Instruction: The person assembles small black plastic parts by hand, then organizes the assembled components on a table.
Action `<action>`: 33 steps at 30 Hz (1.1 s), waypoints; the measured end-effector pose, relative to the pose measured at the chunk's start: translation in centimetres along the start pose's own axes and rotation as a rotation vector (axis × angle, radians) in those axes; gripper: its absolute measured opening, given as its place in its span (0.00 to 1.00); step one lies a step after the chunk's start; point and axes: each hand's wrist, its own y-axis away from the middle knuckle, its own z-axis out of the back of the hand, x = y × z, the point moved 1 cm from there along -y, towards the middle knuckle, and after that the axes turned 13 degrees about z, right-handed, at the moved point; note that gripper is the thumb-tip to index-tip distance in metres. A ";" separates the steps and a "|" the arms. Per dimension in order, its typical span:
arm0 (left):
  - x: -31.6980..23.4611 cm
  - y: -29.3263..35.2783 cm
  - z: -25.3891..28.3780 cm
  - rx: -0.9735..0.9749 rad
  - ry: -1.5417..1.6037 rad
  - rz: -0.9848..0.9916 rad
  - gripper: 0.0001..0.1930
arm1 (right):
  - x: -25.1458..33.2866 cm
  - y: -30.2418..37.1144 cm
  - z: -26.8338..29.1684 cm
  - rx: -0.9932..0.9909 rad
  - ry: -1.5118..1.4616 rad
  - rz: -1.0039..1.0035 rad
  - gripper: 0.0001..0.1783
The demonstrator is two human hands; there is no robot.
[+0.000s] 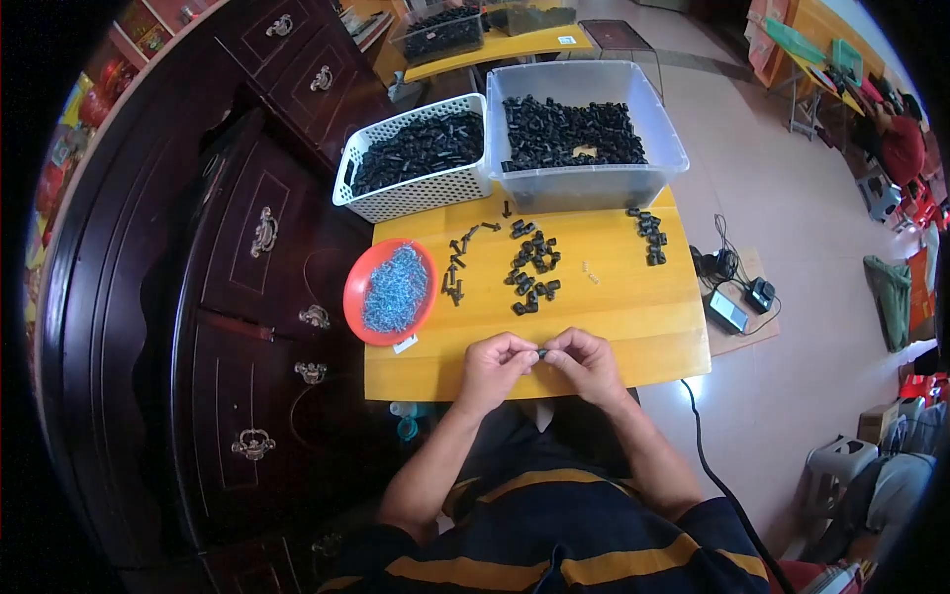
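Over the near edge of the yellow table, my left hand and my right hand meet fingertip to fingertip. Both pinch one small black plastic part, mostly covered by the fingers. Ahead of them lies a loose cluster of short black plastic fittings. Thin black pins with wider heads form a rough line to its left. A red bowl of small silvery-blue metal pieces sits at the table's left edge. More black fittings are grouped on the right.
At the table's back stand a white perforated basket and a clear plastic bin, both holding many black parts. Dark wooden drawers border the left. Cables and small devices lie right of the table. Another person sits far right.
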 end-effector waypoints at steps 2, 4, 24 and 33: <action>0.0 -0.1 0.0 -0.011 -0.062 -0.016 0.04 | 0.2 0.0 -0.2 0.028 0.148 0.073 0.04; 0.0 -0.3 0.0 0.000 -0.125 -0.023 0.04 | 0.3 -0.1 -0.2 0.027 0.160 0.060 0.04; -4.4 0.3 -2.0 -0.293 -0.853 -0.644 0.20 | 2.1 -1.6 -1.1 -0.040 -0.222 -0.139 0.09; -4.8 -0.1 -1.5 -0.277 -0.712 -0.542 0.18 | 6.5 -1.2 -2.1 -0.274 -0.117 0.048 0.10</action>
